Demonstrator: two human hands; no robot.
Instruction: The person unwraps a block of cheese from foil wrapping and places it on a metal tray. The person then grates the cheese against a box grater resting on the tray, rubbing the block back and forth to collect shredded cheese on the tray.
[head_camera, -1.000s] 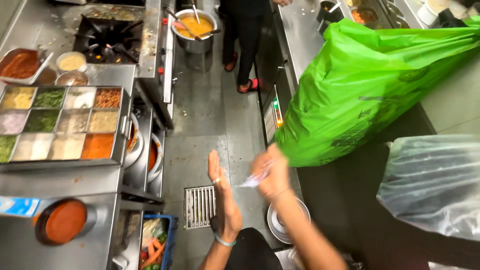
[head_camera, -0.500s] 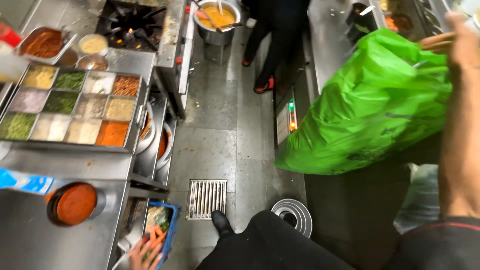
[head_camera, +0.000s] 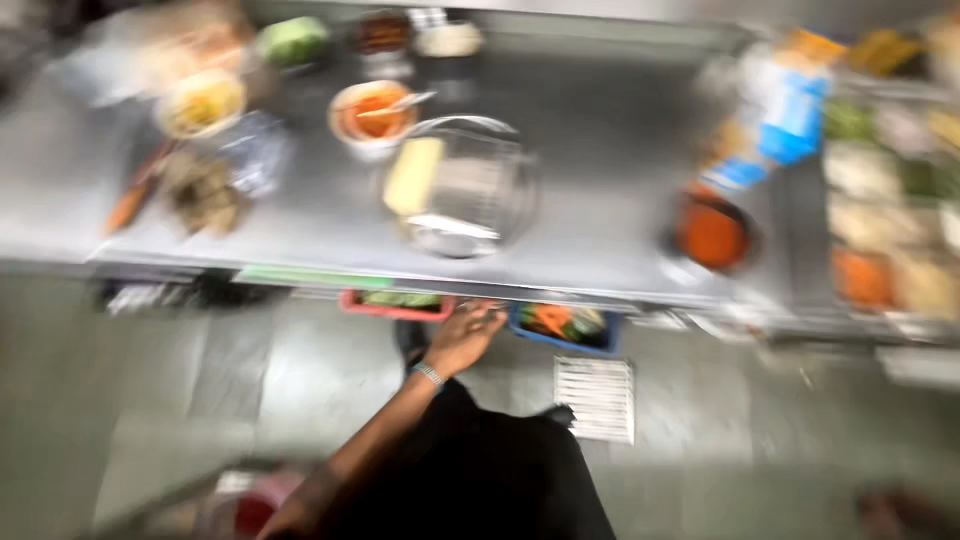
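Observation:
The whole view is motion-blurred. My left hand (head_camera: 462, 338), a bracelet on its wrist, reaches up from the lower left to the front edge of the steel counter (head_camera: 600, 215). Its fingertips sit between a red crate of greens (head_camera: 398, 301) and a blue crate of carrots and greens (head_camera: 563, 323), both under the counter. Blur hides whether the fingers hold anything. My right hand is out of sight. Just above the hand, on the counter, stands a large clear bowl (head_camera: 470, 190) with a pale yellow block in it.
On the counter are a white bowl of orange sauce with a spoon (head_camera: 372, 112), a yellow-filled bowl (head_camera: 200, 100), a dark pot of red-orange sauce (head_camera: 712, 232), a blue and white packet (head_camera: 778, 122) and a tray of ingredient tubs (head_camera: 890, 200). A drain grate (head_camera: 595, 398) lies in the floor.
The camera has swung round from the aisle and green bag to face the counter. My left hand stays by the blue crate of vegetables; the right arm has left the view.

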